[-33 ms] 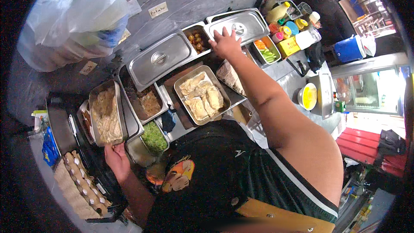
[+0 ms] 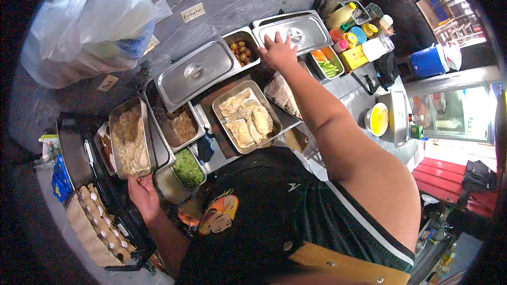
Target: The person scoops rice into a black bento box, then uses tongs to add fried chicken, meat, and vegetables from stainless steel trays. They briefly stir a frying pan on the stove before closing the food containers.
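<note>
My left hand [image 2: 143,194] grips the near end of a deep metal tray [image 2: 149,132] that holds pale, coated pieces of what looks like raw meat. My right hand [image 2: 278,54] reaches far across the counter, its fingers spread over the near left part of a steel lid [image 2: 311,32]. Between my arms rests a second metal tray [image 2: 218,106] of pale coated pieces. Left of the right hand, an uncovered pan of small browned potatoes [image 2: 241,51] sits beside another closed steel lid [image 2: 177,76].
Carrot and cucumber sticks [image 2: 328,67] fill a pan right of my right hand, near several bottles. Shredded greens [image 2: 187,169] stand close to my body. An egg carton [image 2: 97,227] lies at left; a white plastic bag [image 2: 95,26] hangs above. A bowl of yellow liquid [image 2: 379,119] is at right.
</note>
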A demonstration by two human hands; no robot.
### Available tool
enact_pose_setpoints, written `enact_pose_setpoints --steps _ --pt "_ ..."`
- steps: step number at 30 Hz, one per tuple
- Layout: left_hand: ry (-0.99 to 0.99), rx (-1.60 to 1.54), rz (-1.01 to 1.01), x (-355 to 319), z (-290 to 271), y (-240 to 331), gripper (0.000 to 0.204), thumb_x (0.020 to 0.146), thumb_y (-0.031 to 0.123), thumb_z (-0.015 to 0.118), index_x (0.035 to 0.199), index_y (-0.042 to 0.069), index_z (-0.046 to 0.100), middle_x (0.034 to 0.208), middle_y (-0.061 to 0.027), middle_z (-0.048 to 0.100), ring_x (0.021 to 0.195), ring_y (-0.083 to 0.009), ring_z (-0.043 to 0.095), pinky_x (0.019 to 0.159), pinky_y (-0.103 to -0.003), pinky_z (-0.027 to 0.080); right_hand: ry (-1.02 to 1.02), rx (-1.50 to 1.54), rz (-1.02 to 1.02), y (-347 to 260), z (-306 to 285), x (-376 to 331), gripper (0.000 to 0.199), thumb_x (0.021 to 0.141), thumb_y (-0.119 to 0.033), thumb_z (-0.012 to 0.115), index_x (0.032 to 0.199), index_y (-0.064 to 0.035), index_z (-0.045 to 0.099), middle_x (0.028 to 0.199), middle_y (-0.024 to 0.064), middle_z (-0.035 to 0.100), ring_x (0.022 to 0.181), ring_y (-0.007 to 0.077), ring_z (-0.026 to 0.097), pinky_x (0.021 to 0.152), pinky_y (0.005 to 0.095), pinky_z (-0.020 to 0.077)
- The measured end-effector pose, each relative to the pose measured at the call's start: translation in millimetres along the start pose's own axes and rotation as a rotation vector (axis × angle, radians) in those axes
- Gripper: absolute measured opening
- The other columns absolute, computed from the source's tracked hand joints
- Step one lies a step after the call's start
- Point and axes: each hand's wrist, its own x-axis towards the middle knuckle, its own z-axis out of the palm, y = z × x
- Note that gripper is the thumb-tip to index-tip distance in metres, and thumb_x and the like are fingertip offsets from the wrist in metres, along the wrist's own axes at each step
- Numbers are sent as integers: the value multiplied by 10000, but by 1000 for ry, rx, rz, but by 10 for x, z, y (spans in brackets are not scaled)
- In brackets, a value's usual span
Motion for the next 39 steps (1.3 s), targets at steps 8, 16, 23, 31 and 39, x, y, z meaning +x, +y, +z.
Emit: enact_pose_setpoints --steps 8,16,23,31,39 --pt "-74 813 486 -240 230 -357 290 1026 124 556 1271 -10 633 1231 -135 695 1108 -276 708 959 -412 615 -22 39 19 416 -174 570 675 1039 -642 488 1614 -293 439 1767 137 238 1611 517 141 1223 775 174" --pt "131 385 232 -601 525 -706 339 1009 158 552 1284 -37 591 1236 -167 685 1142 -319 712 951 -433 615 191 124 -328 -96 -1 642 560 904 -472 728 1320 -103 674 1424 175 603 1305 379 586 1063 572 494" --pt "111 383 151 -738 629 -854 265 1029 156 524 1212 -22 592 1209 -181 679 1117 -307 715 926 -428 612 -40 101 -1068 -1519 452 122 698 944 -551 688 1515 -170 563 1645 162 444 1558 373 355 1235 657 274" --pt "78 271 132 -1039 1337 -768 250 1032 158 554 1222 9 616 1153 -121 691 1001 -245 716 830 -376 613 -160 -62 -991 -866 266 320 709 981 -590 644 1545 -174 538 1663 141 421 1580 365 315 1226 682 283" --pt "-291 844 415 -200 1867 -768 291 1054 128 533 1305 6 616 1242 -118 704 1088 -237 727 876 -382 634 -114 355 -960 -281 340 654 529 995 -450 652 1377 -85 669 1508 192 578 1419 397 523 1182 583 395"
